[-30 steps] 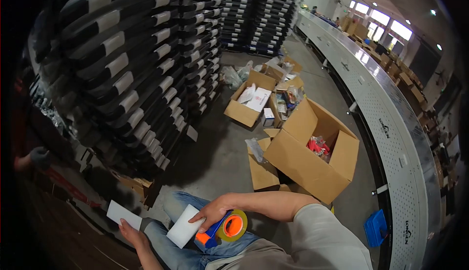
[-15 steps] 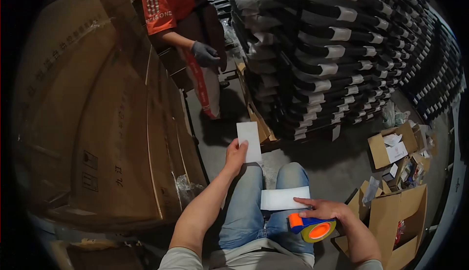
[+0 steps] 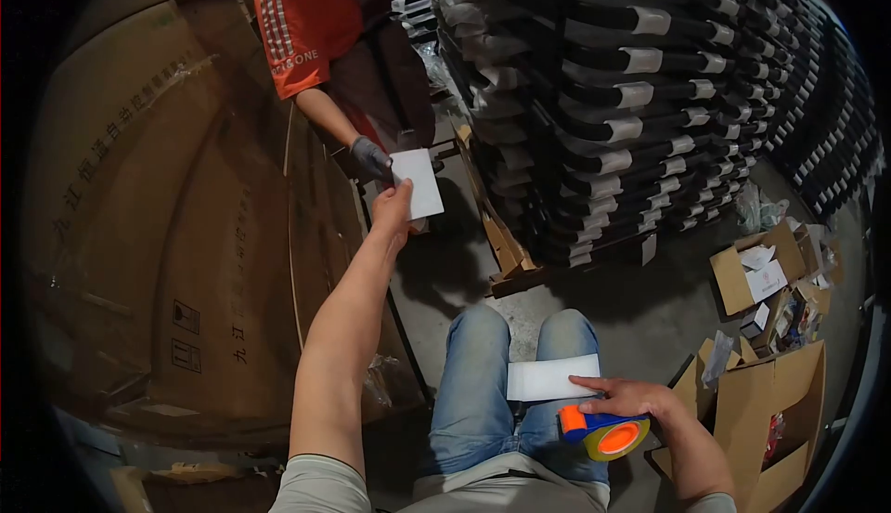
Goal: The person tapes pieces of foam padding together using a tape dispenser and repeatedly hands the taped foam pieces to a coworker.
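Observation:
My left hand (image 3: 393, 205) reaches far forward, pinching a thin white rectangular piece (image 3: 423, 186) near its left edge. A co-worker's grey-gloved hand (image 3: 371, 157) is at the same piece, its fingers by the upper left corner. Another white rectangular piece (image 3: 546, 379) lies across my thighs. Over my right thigh, my right hand (image 3: 636, 397) is closed on a tape dispenser (image 3: 608, 431) with a blue body, an orange front and hub, and a yellowish roll. The index finger of that hand stretches onto the white piece on my lap.
A co-worker in an orange shirt (image 3: 311, 25) stands ahead. Large cardboard boxes (image 3: 186, 234) rise on the left. Stacked black frames with white wrapped bands (image 3: 640, 95) fill the far right. Opened cartons (image 3: 775, 388) with small items stand on the floor at right.
My left hand has moved forward and left with the white piece, up to the co-worker. The co-worker's gloved hand has come down to it. My right hand keeps its place on my lap.

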The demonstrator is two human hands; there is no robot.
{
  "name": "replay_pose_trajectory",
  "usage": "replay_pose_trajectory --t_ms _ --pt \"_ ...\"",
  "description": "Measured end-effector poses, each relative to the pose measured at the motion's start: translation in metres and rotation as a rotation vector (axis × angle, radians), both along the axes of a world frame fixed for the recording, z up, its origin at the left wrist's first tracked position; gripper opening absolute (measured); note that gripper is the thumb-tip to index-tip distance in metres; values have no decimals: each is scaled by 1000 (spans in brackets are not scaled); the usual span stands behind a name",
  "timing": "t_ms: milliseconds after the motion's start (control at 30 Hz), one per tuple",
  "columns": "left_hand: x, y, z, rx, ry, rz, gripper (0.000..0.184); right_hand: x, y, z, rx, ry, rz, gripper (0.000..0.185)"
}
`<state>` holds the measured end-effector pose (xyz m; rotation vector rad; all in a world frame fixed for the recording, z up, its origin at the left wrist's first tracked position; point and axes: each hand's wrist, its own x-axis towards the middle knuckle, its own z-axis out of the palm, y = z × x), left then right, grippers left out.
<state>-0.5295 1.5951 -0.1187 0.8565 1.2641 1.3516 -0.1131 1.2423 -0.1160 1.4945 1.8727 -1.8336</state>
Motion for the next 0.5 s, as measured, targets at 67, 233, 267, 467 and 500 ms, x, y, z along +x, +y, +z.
replay_pose_trajectory --t_ms 67,233,267,467,500 --pt "-1 -14 6 0 -46 -7 30 -1 2 -2 -8 0 3 80" --pt "-7 -26 -2 65 -176 -90 26 -1 -1 -11 71 57 12 81" --pt "-7 -31 -6 114 -310 -106 27 -3 -1 -5 74 76 -11 81" --pt "104 -211 -33 498 703 -742 35 -3 -2 -1 76 21 3 80" --pt "116 -237 -36 683 790 -969 39 -4 0 2 42 20 -22 79"
